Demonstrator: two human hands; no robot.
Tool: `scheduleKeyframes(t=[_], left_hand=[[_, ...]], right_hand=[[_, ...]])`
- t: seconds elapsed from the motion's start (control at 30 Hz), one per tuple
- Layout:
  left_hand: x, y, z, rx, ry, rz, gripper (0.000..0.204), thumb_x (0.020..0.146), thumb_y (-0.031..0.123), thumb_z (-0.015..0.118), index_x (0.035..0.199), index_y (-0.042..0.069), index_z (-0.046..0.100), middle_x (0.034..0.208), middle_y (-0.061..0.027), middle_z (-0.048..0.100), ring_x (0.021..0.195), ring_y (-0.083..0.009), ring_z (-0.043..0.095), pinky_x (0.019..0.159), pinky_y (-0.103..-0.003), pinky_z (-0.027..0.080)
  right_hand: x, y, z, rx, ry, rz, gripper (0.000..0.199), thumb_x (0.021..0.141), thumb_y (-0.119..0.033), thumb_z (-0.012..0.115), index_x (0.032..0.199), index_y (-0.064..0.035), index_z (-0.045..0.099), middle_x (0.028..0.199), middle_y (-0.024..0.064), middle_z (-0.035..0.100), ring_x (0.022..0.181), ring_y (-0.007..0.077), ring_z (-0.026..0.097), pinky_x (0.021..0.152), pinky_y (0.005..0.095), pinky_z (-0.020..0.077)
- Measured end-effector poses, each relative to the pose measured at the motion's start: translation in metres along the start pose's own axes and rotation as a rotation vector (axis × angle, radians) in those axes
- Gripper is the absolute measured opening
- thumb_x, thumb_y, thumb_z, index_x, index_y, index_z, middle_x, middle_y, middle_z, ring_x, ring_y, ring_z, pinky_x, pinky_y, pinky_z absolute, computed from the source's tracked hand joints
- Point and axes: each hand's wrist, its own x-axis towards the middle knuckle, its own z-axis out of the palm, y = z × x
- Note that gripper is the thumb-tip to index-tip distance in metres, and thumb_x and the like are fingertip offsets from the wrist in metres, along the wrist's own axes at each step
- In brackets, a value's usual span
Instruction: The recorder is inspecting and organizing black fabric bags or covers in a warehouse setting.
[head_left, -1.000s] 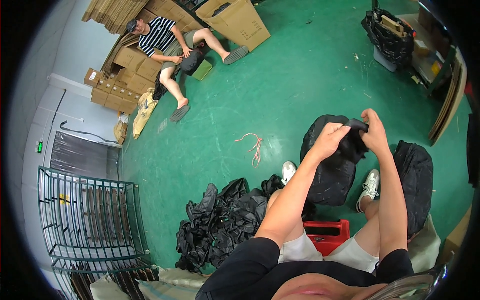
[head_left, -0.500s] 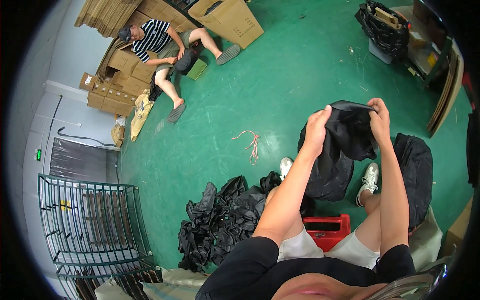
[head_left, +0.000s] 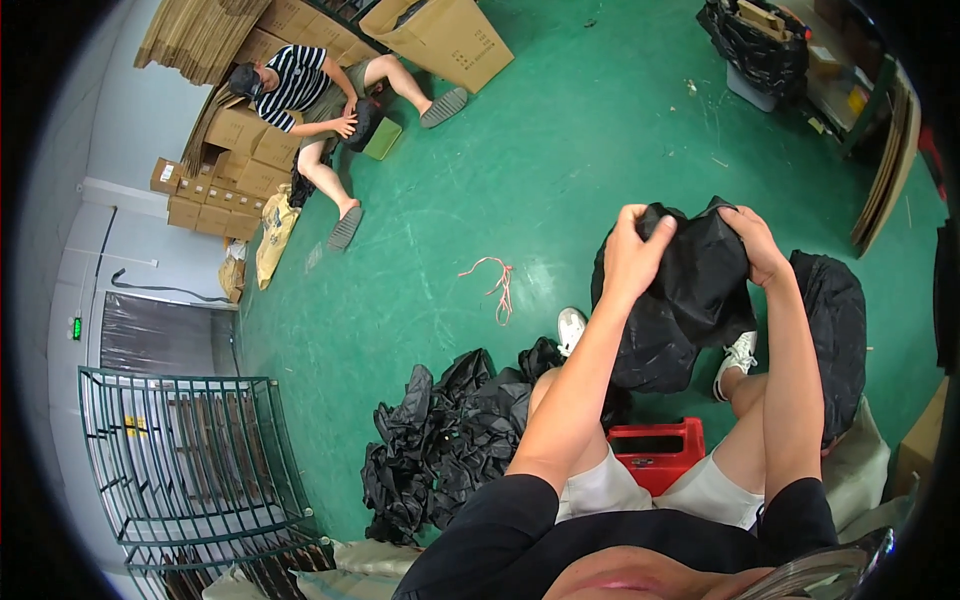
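Between my two raised hands hangs a piece of limp black fabric (head_left: 705, 275), bag-like in shape, though its exact kind is unclear. My left hand (head_left: 637, 250) is closed on its upper left edge, thumb on top. On the upper right edge, my right hand (head_left: 755, 243) pinches the cloth. Directly below is a rounded dark bundle (head_left: 650, 350) between my shoes; whether it joins the held fabric is hidden. A full black bundle (head_left: 828, 330) stands by my right forearm. Left of my legs lies a heap of crumpled black fabric (head_left: 450, 440).
A red plastic seat or box (head_left: 660, 455) is between my thighs. Pink string (head_left: 503, 290) lies on the green floor. At the far left, a seated person (head_left: 300, 85) handles a dark item beside cartons (head_left: 235, 130). A green metal rack (head_left: 190, 450) stands left.
The held fabric's upper edge, taut and smooth before, is now bunched and folded. My left fingers have curled further around it. The other person's hand has shifted over the dark item.
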Motion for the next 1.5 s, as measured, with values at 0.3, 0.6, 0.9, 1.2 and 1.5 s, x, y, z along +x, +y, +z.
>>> scheduleKeyframes(t=[0.3, 0.6, 0.9, 1.2, 1.5], left_hand=[[-0.008, 0.014, 0.012, 0.245, -0.120, 0.303, 0.079, 0.068, 0.016, 0.081, 0.135, -0.001, 0.042, 0.131, -0.0258, 0.052, 0.123, -0.0416, 0.048, 0.105, -0.045, 0.038], [0.009, -0.003, -0.003, -0.176, -0.206, 0.099, 0.038, 0.100, 0.026, 0.054, 0.069, 0.003, 0.052, 0.069, 0.0062, 0.049, 0.068, -0.0045, 0.039, 0.059, -0.023, 0.036], [0.013, 0.018, -0.028, -0.915, -0.227, -0.440, 0.033, 0.097, 0.033, 0.054, 0.087, 0.004, 0.062, 0.085, -0.0110, 0.069, 0.076, -0.0221, 0.067, 0.073, -0.037, 0.055], [0.011, 0.024, -0.017, -1.225, -0.469, -0.670, 0.049, 0.100, 0.038, 0.046, 0.112, -0.007, 0.061, 0.111, -0.0221, 0.066, 0.099, -0.0326, 0.066, 0.091, -0.044, 0.053], [0.039, -0.021, -0.042, -1.341, -0.484, -0.570, 0.050, 0.101, 0.036, 0.043, 0.107, -0.008, 0.064, 0.111, -0.0252, 0.065, 0.102, -0.0387, 0.064, 0.095, -0.051, 0.049]], right_hand=[[-0.007, 0.004, 0.003, -0.070, -0.207, 0.087, 0.037, 0.095, -0.035, 0.057, 0.112, -0.0028, 0.064, 0.100, 0.0082, 0.068, 0.085, 0.0154, 0.064, 0.076, 0.0305, 0.0524], [-0.005, -0.005, 0.017, -0.093, -0.353, 0.127, 0.031, 0.088, -0.031, 0.065, 0.098, -0.0018, 0.067, 0.089, 0.0018, 0.067, 0.077, 0.0099, 0.061, 0.072, 0.0261, 0.0495], [0.004, 0.006, -0.007, -0.257, -0.555, 0.052, 0.022, 0.076, -0.003, 0.054, 0.092, 0.0054, 0.066, 0.079, 0.0039, 0.067, 0.068, 0.0098, 0.061, 0.063, 0.0241, 0.0487], [-0.013, -0.001, -0.020, 0.818, -1.030, -0.154, 0.055, 0.083, -0.018, 0.064, 0.125, 0.0131, 0.049, 0.118, 0.0220, 0.062, 0.106, 0.0274, 0.064, 0.097, 0.0376, 0.0490], [0.007, 0.027, -0.021, -1.087, -0.104, -0.270, 0.049, 0.064, -0.006, 0.066, 0.110, 0.0032, 0.053, 0.096, 0.0194, 0.064, 0.093, 0.0341, 0.061, 0.080, 0.0404, 0.0482]])
